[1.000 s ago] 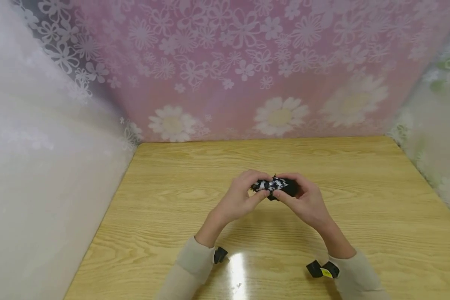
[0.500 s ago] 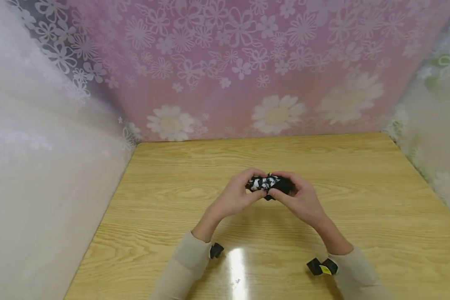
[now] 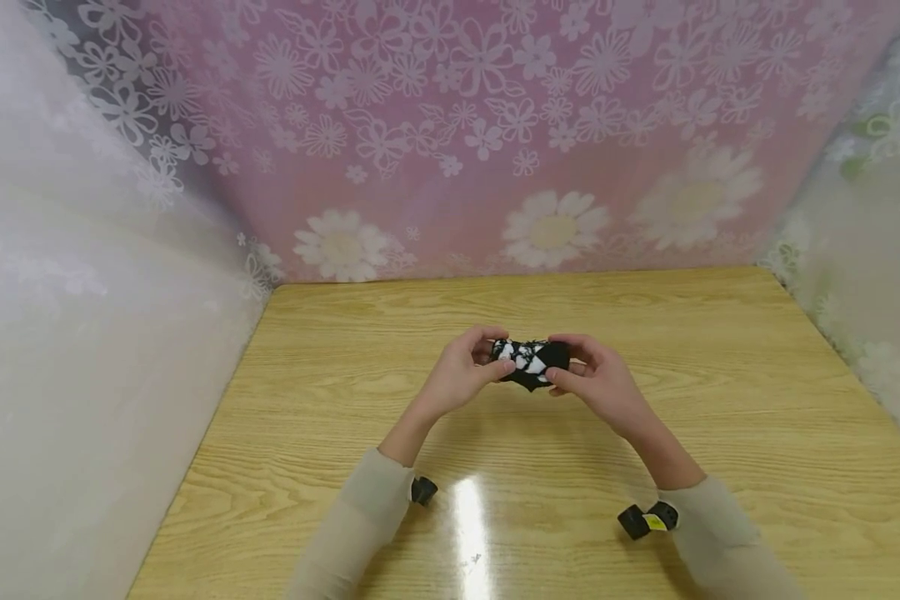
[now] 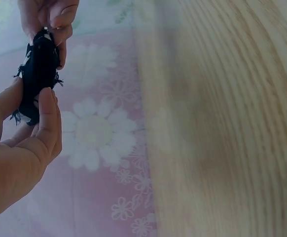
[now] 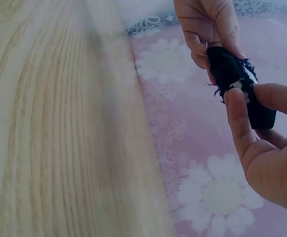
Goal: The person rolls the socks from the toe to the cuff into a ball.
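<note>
A bundled black-and-white sock [image 3: 527,360] is held up above the table between both hands, frayed threads sticking out along its edges. My left hand [image 3: 461,372] pinches its left end, thumb on the near side and fingers behind. At the other end, the thumb and fingers of my right hand [image 3: 603,385] grip the plain black part. The left wrist view shows mostly the dark underside of the sock [image 4: 39,66]. In the right wrist view, white patches show on the sock [image 5: 225,69] beside the right thumb and fingers.
A wood-grain table [image 3: 330,450] lies below the hands. Pink flowered sheeting [image 3: 450,192] rises behind it, with pale sheeting [image 3: 97,333] along the left side and more on the right. Small black devices [image 3: 647,521] are strapped at both sleeves.
Both hands have shifted slightly left and farther from the body with the sock. Their thumbs, close together at its middle before, are now apart, and more of the patterned side shows.
</note>
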A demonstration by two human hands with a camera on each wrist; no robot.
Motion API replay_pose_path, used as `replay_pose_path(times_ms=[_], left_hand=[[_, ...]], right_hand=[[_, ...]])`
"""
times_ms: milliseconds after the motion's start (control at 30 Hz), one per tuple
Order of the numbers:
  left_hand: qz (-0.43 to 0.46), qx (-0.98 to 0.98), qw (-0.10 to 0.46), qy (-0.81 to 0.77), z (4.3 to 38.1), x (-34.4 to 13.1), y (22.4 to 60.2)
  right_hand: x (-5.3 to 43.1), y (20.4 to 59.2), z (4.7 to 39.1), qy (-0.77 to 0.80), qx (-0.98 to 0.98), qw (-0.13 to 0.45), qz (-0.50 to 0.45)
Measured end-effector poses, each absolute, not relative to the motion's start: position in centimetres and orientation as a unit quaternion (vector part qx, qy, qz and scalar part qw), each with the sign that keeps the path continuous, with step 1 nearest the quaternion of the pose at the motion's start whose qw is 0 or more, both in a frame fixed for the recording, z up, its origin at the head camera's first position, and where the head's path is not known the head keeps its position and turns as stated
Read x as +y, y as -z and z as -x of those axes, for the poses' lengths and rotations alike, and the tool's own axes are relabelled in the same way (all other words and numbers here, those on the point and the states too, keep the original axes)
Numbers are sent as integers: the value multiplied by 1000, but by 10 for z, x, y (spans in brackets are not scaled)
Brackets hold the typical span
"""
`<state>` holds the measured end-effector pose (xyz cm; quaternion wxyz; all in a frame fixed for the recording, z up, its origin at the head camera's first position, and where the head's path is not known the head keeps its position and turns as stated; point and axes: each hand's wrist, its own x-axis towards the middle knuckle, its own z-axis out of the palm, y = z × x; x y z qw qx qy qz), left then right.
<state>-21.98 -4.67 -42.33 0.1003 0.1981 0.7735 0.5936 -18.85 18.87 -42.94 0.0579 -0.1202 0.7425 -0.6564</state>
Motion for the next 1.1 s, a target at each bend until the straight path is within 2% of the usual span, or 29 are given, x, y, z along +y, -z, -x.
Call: replay_pose_path(times_ms=[300, 500, 700, 967, 1100], left_hand=[[-162, 728, 162, -646, 237, -47, 441], [-212, 751, 162, -603, 238, -50, 443], [-254, 814, 76, -517, 234, -45, 443], [-358, 885, -102, -280, 229, -37, 451], [-373, 886, -138, -239, 228, -34, 454]], right_hand=[[184, 443, 207, 652, 750, 82, 73], [184, 445, 210, 669, 733, 109, 49], [185, 443, 208, 678, 724, 119, 39], [184, 439, 209, 712, 690, 125, 23], [179, 437, 207, 720, 682, 129, 26]])
